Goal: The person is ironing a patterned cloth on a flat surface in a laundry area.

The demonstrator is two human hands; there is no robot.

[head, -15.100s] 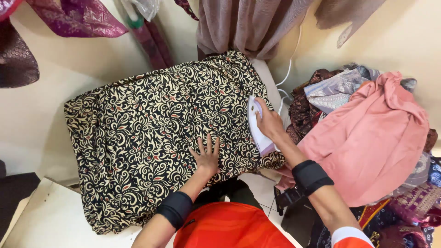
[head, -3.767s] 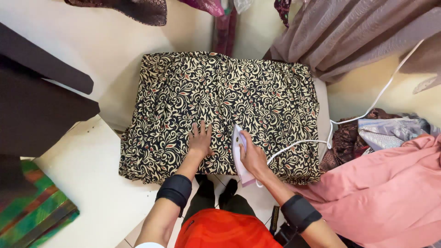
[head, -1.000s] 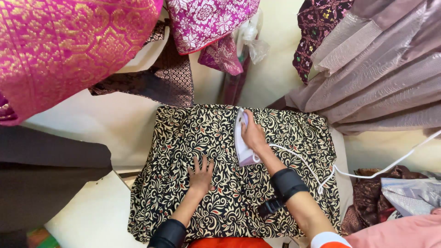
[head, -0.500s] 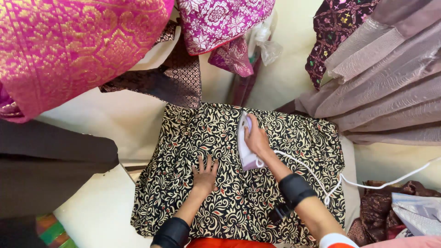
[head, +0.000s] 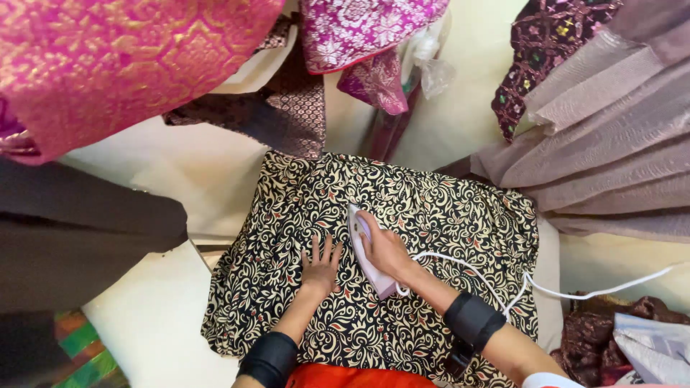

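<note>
Your right hand (head: 384,248) clenched round iron (head: 365,253), nose toward frame top; left hand (head: 321,264) flat, fingers spread (grasping nothing), just left on patterned cloth (head: 438,215).

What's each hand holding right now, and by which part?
The right hand grips the white iron by its top handle. The left hand holds nothing; it lies flat, fingers spread, on the black-and-cream patterned cloth.

A pale padded ironing surface (head: 154,316) carries a black cloth with cream scrollwork (head: 431,208), spread flat beneath the gripped iron and reaching out on every side of it; bare padding shows left and right of the cloth.
</note>
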